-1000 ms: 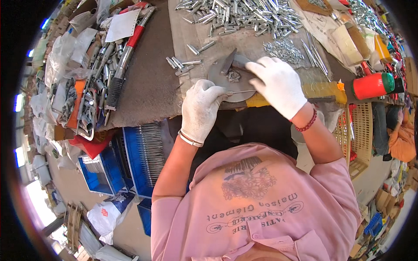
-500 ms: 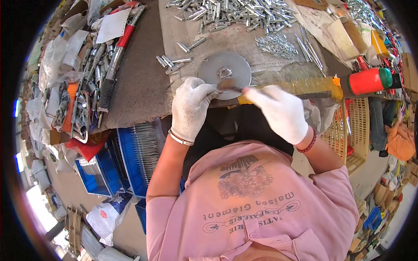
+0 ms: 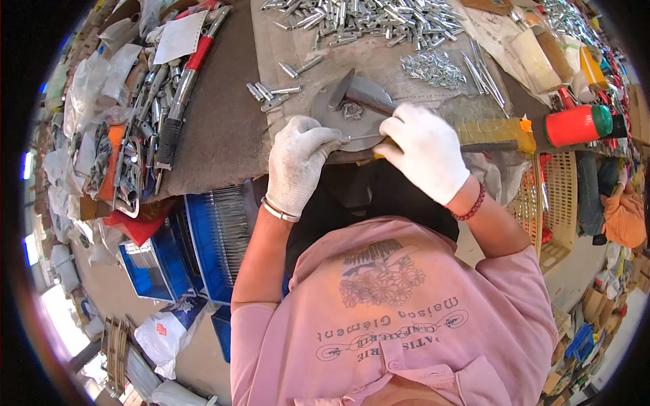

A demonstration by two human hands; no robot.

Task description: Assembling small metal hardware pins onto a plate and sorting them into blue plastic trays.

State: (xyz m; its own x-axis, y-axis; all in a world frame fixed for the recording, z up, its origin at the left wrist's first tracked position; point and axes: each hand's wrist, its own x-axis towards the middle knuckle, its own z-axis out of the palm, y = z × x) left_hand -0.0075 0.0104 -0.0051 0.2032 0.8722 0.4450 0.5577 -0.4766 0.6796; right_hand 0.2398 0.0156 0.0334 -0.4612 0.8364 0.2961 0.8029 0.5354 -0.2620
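1. Left hand (image 3: pixel 298 162), in a white knit glove: fingers (image 3: pixel 323 135) curled shut, pinching the near-left end of a thin grey metal rod (image 3: pixel 362 138) at the near edge of the bench (image 3: pixel 223 128).
2. Right hand (image 3: pixel 423 149), in a white knit glove: fingers (image 3: pixel 399 122) closed over the rod's right end; whether they also grip the tool handle beneath cannot be told.
3. Thin grey metal rod: lies almost level between the two hands, its bare middle showing in the gap between the fingertips, just over the near rim of the round grey metal plate (image 3: pixel 352 111).
4. Round grey metal plate: flat on the bench, just beyond both hands; a dark hammer head (image 3: pixel 342 89) rests on its far part.
5. Yellow-wrapped block (image 3: pixel 494 132): right of the right hand, at the bench edge.
6. Red cylinder with green cap (image 3: pixel 577 124): further right, lying on its side.
7. Loose short silver metal pins (image 3: pixel 274 95): left of the plate; a larger heap (image 3: pixel 379 17) at the far side.
8. Blue plastic crates (image 3: pixel 203 243): below the bench, near left.
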